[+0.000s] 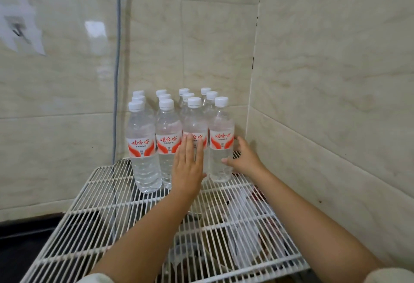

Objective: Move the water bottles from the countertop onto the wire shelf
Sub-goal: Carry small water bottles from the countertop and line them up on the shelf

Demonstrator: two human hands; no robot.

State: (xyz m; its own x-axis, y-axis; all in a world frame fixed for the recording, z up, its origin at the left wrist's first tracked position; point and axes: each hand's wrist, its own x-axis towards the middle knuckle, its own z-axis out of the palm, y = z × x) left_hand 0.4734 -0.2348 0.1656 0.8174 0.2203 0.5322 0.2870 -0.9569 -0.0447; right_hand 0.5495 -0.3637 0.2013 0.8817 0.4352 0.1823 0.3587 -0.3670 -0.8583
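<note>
Water bottles (179,130): I count twelve, upright in a tight block at the back of the wire shelf (107,195), in the tiled corner.
Left hand (188,166): mine, fingers straight, flat against the third front bottle (194,126).
Right hand (243,157): curled round the rightmost front bottle (220,139), grasping it low.
Counter (26,238): dark, left of the shelf.

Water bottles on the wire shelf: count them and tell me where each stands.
12 water bottles, upright in a four-by-three block at the wire shelf's back corner: four in front, eight behind, known mainly by caps. The left hand covers one front bottle; none seems hidden.
</note>
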